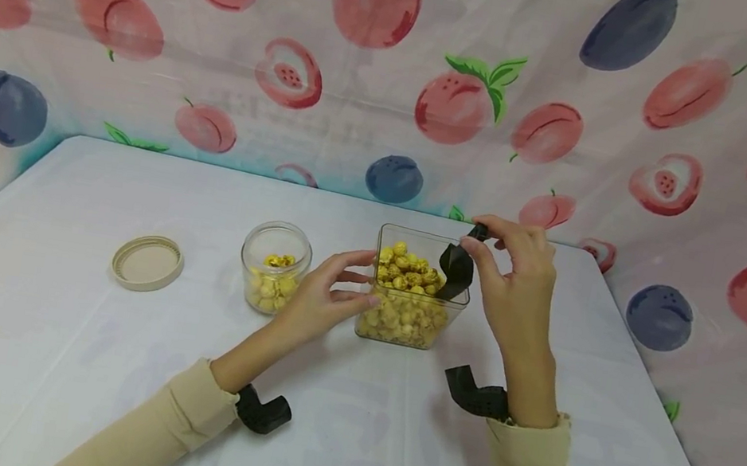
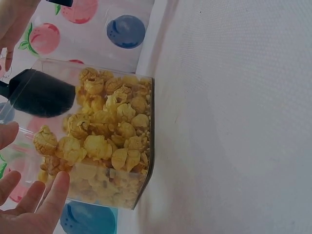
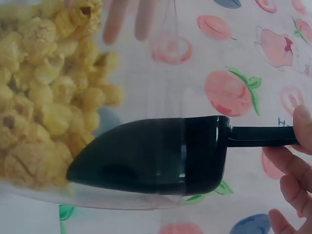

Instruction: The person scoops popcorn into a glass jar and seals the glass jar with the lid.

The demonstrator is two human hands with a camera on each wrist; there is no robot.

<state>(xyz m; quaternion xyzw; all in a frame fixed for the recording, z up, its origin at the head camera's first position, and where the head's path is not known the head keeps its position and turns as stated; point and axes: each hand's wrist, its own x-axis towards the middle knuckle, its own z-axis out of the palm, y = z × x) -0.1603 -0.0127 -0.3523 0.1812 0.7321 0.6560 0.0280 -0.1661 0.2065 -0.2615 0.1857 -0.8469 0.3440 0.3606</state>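
A clear square container [image 1: 414, 321] holds a heap of yellow popcorn [image 1: 404, 270]. My right hand [image 1: 519, 275] pinches the handle of a black scoop [image 1: 457, 272] above the container's right side. The scoop's tip dips inside, against the popcorn, as the right wrist view shows. My left hand [image 1: 328, 291] is at the container's left side, fingers spread and fairly straight, with fingertips at the wall. In the left wrist view the left fingers [image 2: 51, 204] lie beside the container, and the scoop [image 2: 44, 92] shows through its wall.
Left of the container stands an open round jar [image 1: 274, 270] with some popcorn in it. A cream round lid [image 1: 147, 264] lies farther left on the white table [image 1: 109, 354]. Behind the table hangs a fruit-patterned cloth [image 1: 360, 126].
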